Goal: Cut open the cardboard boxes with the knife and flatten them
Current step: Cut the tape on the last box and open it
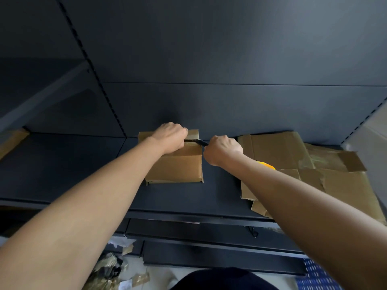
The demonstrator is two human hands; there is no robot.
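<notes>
A small brown cardboard box (176, 166) stands on the dark shelf (83, 164) in front of me. My left hand (169, 137) grips the top of the box along its taped seam. My right hand (223, 148) is fisted round a knife (202, 142), whose dark blade reaches left into the seam on the box's top. Part of the seam shows as a dark slit under my left hand. The knife's handle is hidden inside my fist.
Flattened cardboard sheets (303, 164) lie piled on the shelf's right side, with something orange-yellow (267, 164) showing beside my right forearm. Another cardboard piece (10, 141) sits at the far left. Tape scraps and paper (113, 268) litter the floor below.
</notes>
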